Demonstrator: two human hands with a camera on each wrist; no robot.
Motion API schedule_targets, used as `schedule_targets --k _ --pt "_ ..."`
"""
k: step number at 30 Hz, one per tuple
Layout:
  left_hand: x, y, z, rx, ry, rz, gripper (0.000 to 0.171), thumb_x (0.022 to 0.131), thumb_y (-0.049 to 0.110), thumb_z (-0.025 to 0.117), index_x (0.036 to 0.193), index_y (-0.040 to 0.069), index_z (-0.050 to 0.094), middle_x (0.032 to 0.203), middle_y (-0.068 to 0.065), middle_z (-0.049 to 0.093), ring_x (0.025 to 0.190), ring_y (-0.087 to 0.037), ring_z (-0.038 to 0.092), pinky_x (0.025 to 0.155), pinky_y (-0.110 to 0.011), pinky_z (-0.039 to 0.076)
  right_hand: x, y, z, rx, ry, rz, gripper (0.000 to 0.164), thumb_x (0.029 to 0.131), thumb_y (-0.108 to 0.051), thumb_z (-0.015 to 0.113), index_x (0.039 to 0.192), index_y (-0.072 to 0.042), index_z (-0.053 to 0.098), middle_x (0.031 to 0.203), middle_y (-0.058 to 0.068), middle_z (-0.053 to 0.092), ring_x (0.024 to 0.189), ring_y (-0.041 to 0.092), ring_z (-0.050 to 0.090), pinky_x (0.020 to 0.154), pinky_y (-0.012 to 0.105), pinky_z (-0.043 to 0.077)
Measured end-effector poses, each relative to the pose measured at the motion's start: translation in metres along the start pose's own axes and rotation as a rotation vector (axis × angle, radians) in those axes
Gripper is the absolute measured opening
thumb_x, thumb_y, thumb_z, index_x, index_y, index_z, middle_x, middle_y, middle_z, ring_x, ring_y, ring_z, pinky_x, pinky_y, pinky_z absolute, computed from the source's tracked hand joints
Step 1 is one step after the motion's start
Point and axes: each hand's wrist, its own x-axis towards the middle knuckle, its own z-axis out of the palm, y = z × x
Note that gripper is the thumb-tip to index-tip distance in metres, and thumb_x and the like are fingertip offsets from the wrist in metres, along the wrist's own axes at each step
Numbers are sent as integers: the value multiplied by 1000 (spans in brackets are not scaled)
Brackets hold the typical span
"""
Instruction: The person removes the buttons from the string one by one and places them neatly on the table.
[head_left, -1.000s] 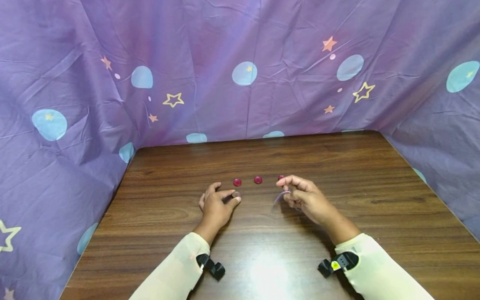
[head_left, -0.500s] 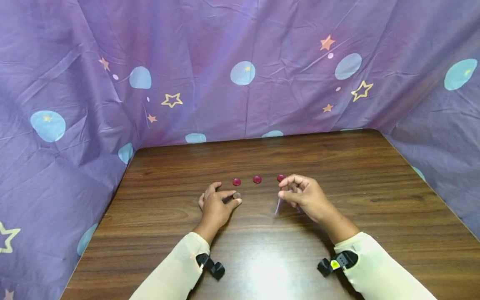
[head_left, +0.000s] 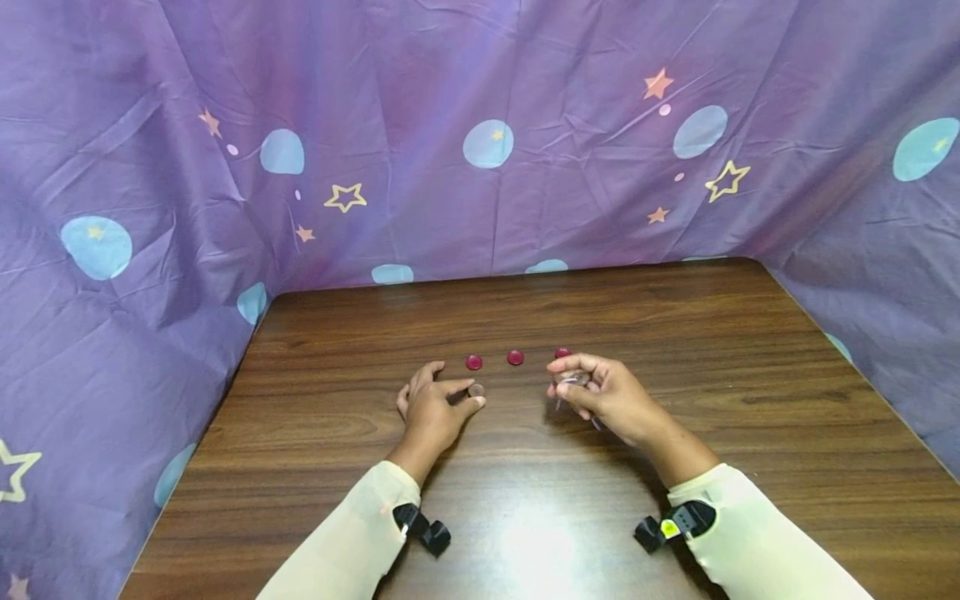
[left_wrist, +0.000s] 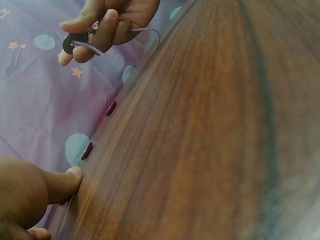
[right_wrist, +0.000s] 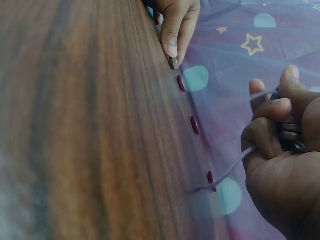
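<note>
My left hand point(head_left: 438, 412) is on the table at left of centre, its thumb and forefinger pinching a small brown button point(head_left: 476, 390) by the edge. Raised at the right, my right hand point(head_left: 618, 400) grips a purple string point(right_wrist: 227, 172) and several dark buttons. One dark button point(left_wrist: 75, 44) shows between its thumb and fingers in the left wrist view, string passing at its face. Stacked buttons point(right_wrist: 290, 132) sit inside the curled palm in the right wrist view. Beyond the hands lie three red buttons in a row: left point(head_left: 474, 362), middle point(head_left: 515, 357) and right point(head_left: 562, 353).
The wooden table point(head_left: 337, 333) carries all of this, with a bright glare patch near its front. A purple curtain point(head_left: 420, 100) with stars and blue dots hangs behind and along both sides. Black wrist cameras point(head_left: 423, 529) are strapped over the sleeves.
My right fingers have shifted their grip, and the string's hanging end has drawn up toward them. My left hand stays almost in place with the brown button. The red buttons have not moved.
</note>
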Motion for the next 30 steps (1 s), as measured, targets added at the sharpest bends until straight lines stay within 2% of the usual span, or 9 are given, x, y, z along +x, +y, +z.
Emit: schedule_targets --k 3,7,11,14,17,21,25,27,30 --pt "0 0 0 0 -8 -4 33 88 32 92 118 19 86 162 -15 54 154 -41 44 128 -71 12 0 1 0 -7 -5 -10 33 106 1 62 131 22 54 92 -5 82 56 2 51 48 19 42" --pt "0 0 -1 3 -14 -6 34 89 33 91 119 19 86 163 -15 53 155 -41 43 128 -71 12 0 2 -1 12 -30 -34 24 109 -2 60 122 18 56 88 -4 77 53 2 49 44 19 40" --pt "-1 1 -1 2 -10 -3 34 89 33 91 119 19 86 162 -15 54 155 -41 44 128 -71 12 -1 2 0 47 -46 -77 8 108 -2 62 116 1 62 80 -6 65 52 2 47 43 21 39" --pt "-1 1 -1 4 -3 3 34 88 32 92 118 18 86 162 -16 54 154 -42 45 127 -71 13 -2 2 -1 55 -33 -97 17 105 1 64 113 -14 67 76 -9 62 51 1 45 41 24 36" --pt "-1 1 -1 6 -3 3 34 87 32 92 118 19 86 162 -16 54 154 -42 45 127 -70 13 -3 2 -1 79 -15 -99 27 101 5 67 110 -20 69 80 -12 66 50 -1 44 39 31 30" --pt "-1 1 0 10 -8 0 34 88 33 92 118 19 86 163 -16 54 154 -41 44 127 -70 13 -3 1 -2 115 -8 -88 28 97 8 70 109 -17 69 85 -12 70 51 0 45 39 36 27" --pt "-1 0 0 14 -6 4 33 89 33 91 118 19 86 163 -16 54 154 -41 44 127 -71 14 -3 -1 -2 61 13 -49 23 95 6 75 110 -11 71 82 -13 70 51 0 46 39 27 34" --pt "0 0 0 15 -6 5 33 89 34 91 118 19 86 163 -16 54 154 -41 44 127 -71 14 -4 -1 -2 30 25 -27 21 95 5 76 113 -2 70 84 -13 72 51 0 45 41 23 37" --pt "0 1 0 13 -4 8 33 89 33 91 118 19 86 162 -16 54 154 -42 44 126 -71 14 -4 -2 -1 1 38 -3 30 95 3 77 120 13 66 89 -12 76 49 -1 44 41 21 37"
